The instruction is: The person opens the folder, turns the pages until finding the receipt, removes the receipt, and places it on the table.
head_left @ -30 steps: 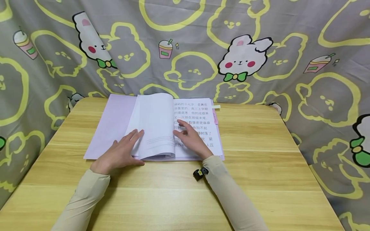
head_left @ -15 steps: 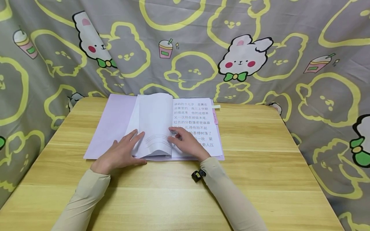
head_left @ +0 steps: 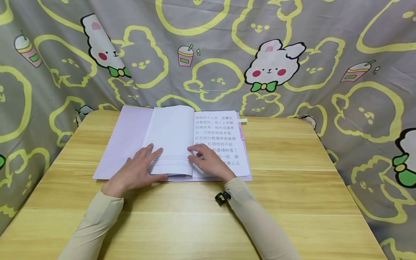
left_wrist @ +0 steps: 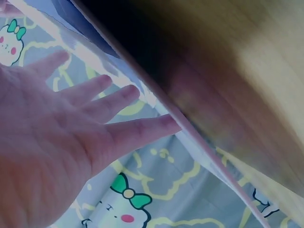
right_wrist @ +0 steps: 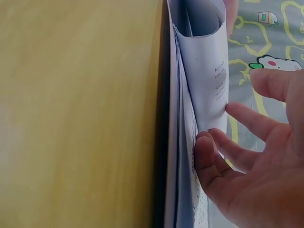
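A booklet with a lilac cover (head_left: 128, 139) lies spread on the table. Its right page (head_left: 218, 126) carries large printed Chinese characters; the left page (head_left: 172, 126) is mostly white with a few faint lines of text low down. My left hand (head_left: 131, 171) rests at the left page's lower left, fingers straight and spread, the thumb along the bottom edge. Near the spine, my right hand (head_left: 211, 160) touches the left page with extended fingertips. In the right wrist view the touched page (right_wrist: 204, 76) bulges up in a loop, with the fingers (right_wrist: 249, 118) against its side.
A pale tab (head_left: 242, 120) and a pink tab (head_left: 242, 131) stick out from the booklet's right edge. The wooden table (head_left: 286, 187) reaches back to a grey curtain (head_left: 214, 43) with cartoon rabbits. A black device (head_left: 222, 198) is strapped at the right wrist.
The turned page has swung left and flattened, its left edge now nearer my left fingers. My right hand has moved left from the right page to the spine. The left hand stays nearly still.
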A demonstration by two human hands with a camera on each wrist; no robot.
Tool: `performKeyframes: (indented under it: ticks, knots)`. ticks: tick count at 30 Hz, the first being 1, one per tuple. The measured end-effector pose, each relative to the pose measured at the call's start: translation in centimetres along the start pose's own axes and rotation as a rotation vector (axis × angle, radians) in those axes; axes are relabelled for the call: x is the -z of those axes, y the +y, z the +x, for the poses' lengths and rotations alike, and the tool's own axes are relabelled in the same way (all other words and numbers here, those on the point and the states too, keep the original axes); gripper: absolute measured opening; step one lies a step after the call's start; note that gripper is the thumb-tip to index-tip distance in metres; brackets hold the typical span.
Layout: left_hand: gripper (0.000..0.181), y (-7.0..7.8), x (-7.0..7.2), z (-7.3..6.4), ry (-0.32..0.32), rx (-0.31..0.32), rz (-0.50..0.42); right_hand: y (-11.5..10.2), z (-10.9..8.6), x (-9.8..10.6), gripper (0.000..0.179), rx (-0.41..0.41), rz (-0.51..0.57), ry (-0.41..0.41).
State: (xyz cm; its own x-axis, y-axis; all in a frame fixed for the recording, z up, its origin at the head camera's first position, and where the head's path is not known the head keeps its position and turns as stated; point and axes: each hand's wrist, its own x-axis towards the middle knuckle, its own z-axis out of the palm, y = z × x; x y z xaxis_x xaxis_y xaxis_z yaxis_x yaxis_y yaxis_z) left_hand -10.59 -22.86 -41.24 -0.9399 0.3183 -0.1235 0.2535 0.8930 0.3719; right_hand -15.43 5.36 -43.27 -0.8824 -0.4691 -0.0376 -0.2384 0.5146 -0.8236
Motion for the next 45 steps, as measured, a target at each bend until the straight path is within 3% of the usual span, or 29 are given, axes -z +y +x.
performKeyframes:
  ticks: [14, 28, 45]
  knots:
    - [0.078, 0.0, -0.5, 0.1, -0.054, 0.028, 0.044, -0.1, -0.1, 0.9, 0.042, -0.025, -0.021, -0.002]
    - [0.071, 0.0, -0.6, 0.1, -0.061, 0.022, 0.057, 1.6, -0.6, 6.2, 0.049, -0.148, -0.005, 0.160]
    - [0.071, 0.0, -0.7, 0.1, -0.058, 0.019, 0.054, 3.8, -1.7, 10.0, 0.052, -0.334, -0.042, 0.322]
